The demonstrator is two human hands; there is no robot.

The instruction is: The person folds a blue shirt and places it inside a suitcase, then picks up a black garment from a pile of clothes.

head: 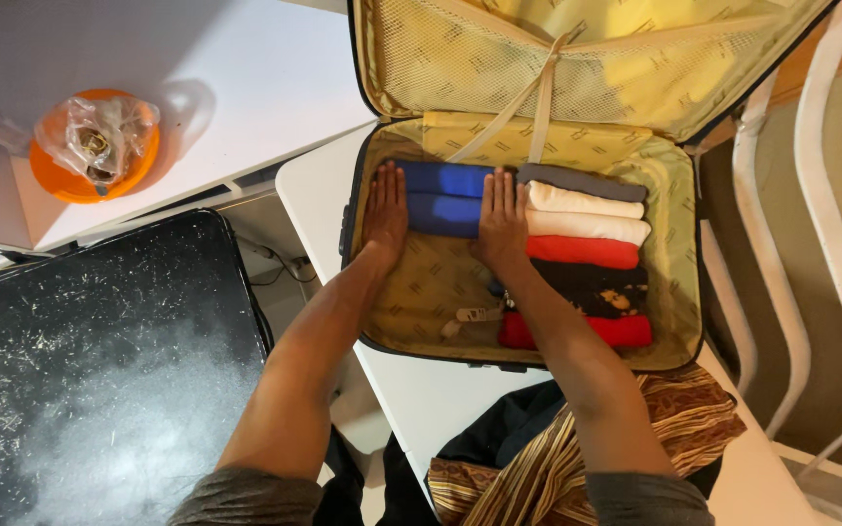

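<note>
**Hands Flat at Blue Folded Clothes in Open Suitcase**

Left hand (385, 209): palm down, fingers straight and close together, gripping nothing, pressed at the left end of the blue folded clothes (445, 198). Right hand (502, 222): likewise flat and unclenched, at the right end of the same bundle. Directly right of the right hand: stacked grey, cream, red and black folded clothes (585, 229). Beneath both palms: yellow suitcase (672, 224) lining. Toward the wrists: striped cloth (538, 468) on the white table (319, 185).
</note>
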